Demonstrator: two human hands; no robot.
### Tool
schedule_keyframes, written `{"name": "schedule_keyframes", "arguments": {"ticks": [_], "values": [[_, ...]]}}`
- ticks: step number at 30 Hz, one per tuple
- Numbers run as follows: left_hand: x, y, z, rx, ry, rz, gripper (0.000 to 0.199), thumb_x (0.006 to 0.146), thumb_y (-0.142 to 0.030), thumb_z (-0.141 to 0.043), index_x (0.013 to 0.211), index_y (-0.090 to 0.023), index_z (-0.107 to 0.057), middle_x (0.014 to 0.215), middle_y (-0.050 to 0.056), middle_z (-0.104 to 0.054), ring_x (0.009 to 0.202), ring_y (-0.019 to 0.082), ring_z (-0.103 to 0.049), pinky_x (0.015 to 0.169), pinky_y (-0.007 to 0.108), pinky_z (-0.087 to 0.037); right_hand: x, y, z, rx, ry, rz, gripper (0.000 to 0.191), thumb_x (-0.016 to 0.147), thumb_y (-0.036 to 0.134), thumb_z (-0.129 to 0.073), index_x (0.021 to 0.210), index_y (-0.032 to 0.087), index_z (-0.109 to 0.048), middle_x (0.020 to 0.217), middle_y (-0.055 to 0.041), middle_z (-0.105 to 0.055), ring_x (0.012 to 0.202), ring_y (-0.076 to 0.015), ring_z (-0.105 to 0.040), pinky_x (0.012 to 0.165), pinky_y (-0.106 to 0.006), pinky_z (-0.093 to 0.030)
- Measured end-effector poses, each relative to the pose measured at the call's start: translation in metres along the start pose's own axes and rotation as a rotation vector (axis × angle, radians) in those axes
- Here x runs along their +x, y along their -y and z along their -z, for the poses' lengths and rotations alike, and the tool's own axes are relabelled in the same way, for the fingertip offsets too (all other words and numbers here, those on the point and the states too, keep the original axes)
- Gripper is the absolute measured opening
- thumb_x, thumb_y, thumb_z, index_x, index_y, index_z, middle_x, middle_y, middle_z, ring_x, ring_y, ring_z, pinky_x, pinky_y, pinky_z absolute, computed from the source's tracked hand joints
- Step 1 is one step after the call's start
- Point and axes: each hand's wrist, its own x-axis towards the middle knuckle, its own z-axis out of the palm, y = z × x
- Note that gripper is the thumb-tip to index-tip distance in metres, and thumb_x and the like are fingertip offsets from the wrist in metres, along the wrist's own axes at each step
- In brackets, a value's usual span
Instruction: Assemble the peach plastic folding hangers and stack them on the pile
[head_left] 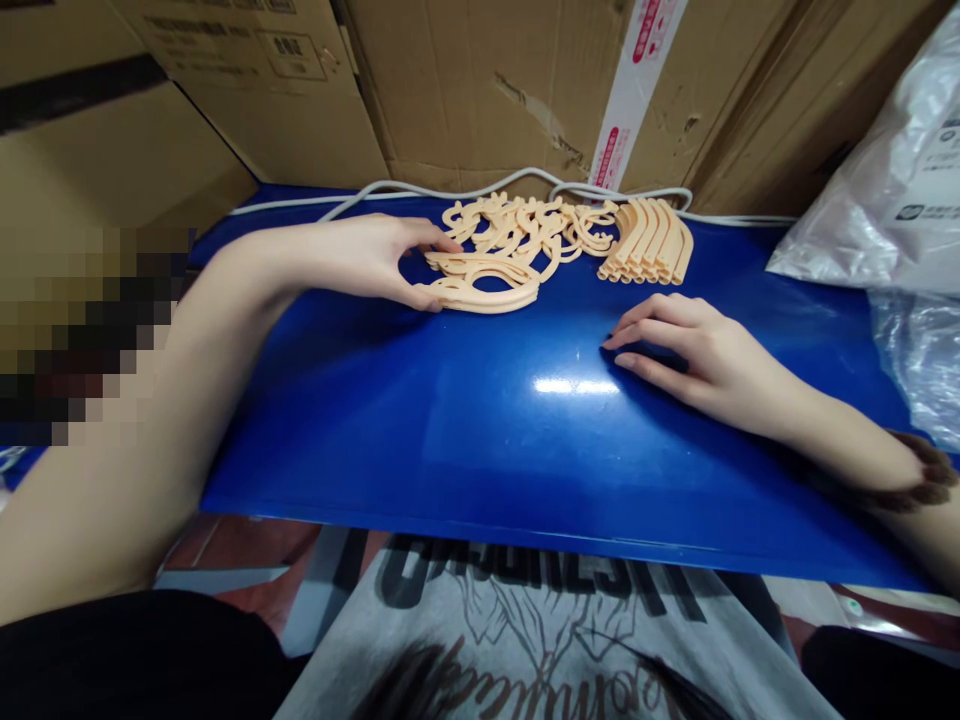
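Note:
My left hand (382,255) reaches across the blue table with thumb and fingers on either side of a small stack of curved beige plastic pieces (495,298), closed on its left end. Just behind lies a loose heap of hook-shaped beige pieces (517,222), tangled over one another. To the right of the heap, several curved beige tubes (651,240) lie side by side in a neat bundle. My right hand (686,350) hovers low over or rests on the tabletop in front of that bundle; its fingers are bent but apart, holding nothing.
The blue tabletop (480,440) ends at a front edge close to my body. Cardboard boxes (480,90) wall off the back and left. A white cable (390,186) runs along the rear edge. Clear plastic bags (877,190) bulge over the right side.

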Motion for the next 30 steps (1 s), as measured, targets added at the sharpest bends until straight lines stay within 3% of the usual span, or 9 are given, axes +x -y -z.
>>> {"name": "schedule_keyframes", "arguments": {"ticks": [11,16,25,30], "values": [[0.0,0.0016,0.0011,-0.012,0.01,-0.014,0.092,0.089,-0.074,-0.065,0.154,-0.01,-0.051,0.158,0.015,-0.055,0.135,0.031,-0.057,0.119,0.062,-0.043,0.003,0.0025,0.0017,0.034,0.021,-0.061,0.026,0.104,0.041,-0.054,0.111,0.025,-0.074,0.114,-0.0099,-0.072,0.106,-0.0279,-0.069,0.096,-0.047,-0.052],[0.0009,0.0049,-0.0007,-0.023,0.022,0.001,0.097,0.087,-0.077,-0.069,0.155,-0.011,-0.048,0.16,0.014,-0.053,0.136,0.032,-0.055,0.121,0.061,-0.042,0.0029,0.0034,0.0024,0.035,0.031,-0.059,0.027,0.105,0.041,-0.054,0.113,0.025,-0.074,0.115,-0.0109,-0.071,0.107,-0.0285,-0.068,0.096,-0.049,-0.053],[-0.0025,0.0012,0.0015,-0.01,0.015,-0.002,0.107,0.085,-0.091,-0.056,0.153,-0.01,-0.049,0.158,0.015,-0.055,0.133,0.03,-0.056,0.119,0.062,-0.043,-0.0004,0.0026,0.0003,-0.006,0.029,-0.001,0.03,0.106,0.038,-0.054,0.117,0.019,-0.073,0.116,-0.0129,-0.07,0.107,-0.0282,-0.067,0.096,-0.047,-0.054],[0.0005,0.0044,0.0005,-0.039,0.003,0.003,0.106,0.079,-0.088,-0.064,0.153,-0.012,-0.053,0.156,0.015,-0.057,0.135,0.036,-0.057,0.119,0.061,-0.043,-0.0002,0.0025,0.0012,-0.002,0.04,-0.019,0.028,0.105,0.04,-0.054,0.117,0.023,-0.073,0.117,-0.0117,-0.069,0.108,-0.0282,-0.067,0.097,-0.048,-0.054]]}}
